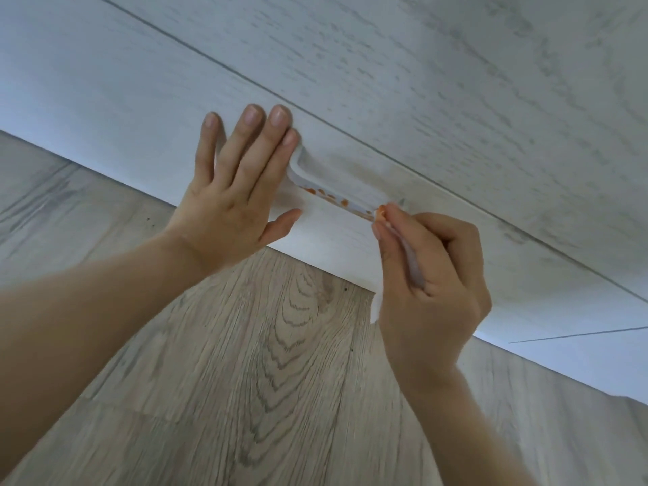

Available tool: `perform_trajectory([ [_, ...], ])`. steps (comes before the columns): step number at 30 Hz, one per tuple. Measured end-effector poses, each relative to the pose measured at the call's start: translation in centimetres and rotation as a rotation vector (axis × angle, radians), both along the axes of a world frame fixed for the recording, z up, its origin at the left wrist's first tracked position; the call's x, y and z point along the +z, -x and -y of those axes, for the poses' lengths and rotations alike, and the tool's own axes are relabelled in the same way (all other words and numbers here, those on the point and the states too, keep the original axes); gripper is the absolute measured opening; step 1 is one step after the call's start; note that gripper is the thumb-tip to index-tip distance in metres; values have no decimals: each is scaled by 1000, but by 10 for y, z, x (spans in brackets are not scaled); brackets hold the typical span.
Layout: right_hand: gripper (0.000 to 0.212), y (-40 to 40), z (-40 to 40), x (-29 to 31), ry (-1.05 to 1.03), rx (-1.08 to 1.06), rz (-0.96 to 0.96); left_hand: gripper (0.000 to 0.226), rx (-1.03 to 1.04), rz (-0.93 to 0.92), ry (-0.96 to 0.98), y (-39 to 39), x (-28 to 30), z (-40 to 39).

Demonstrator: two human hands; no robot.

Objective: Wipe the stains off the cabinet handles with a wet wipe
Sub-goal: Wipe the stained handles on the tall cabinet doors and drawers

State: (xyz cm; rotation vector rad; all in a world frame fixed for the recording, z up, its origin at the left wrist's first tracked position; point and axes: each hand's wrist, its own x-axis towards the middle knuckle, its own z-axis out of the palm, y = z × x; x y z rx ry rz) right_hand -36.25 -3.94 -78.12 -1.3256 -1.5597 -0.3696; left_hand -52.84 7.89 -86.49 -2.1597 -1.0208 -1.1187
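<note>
A white recessed cabinet handle (pixel 345 185) sits in the lowest drawer front, and orange stains (pixel 329 197) dot its lower lip. My left hand (pixel 233 196) lies flat on the drawer front at the handle's left end, fingers straight and spread. My right hand (pixel 433 282) grips a bunched white wet wipe (pixel 410 261). The wipe's tip, smeared orange, touches the handle's right end. Most of the wipe is hidden inside my fist, with a bit showing below it.
The white wood-grain cabinet front (pixel 438 100) fills the upper half, crossed by a dark drawer seam (pixel 350 135). Grey-brown wood-look floor (pixel 245 363) lies below the cabinet's bottom edge.
</note>
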Motion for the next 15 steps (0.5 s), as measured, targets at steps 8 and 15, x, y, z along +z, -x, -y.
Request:
perform_trajectory([
  [8,13,-26,-13,10,-41,197,412,67,71,320,65,-37,-7,4],
  [15,7,-29,-13,9,-44,155,413,73,59,350,57,-39,-10,2],
])
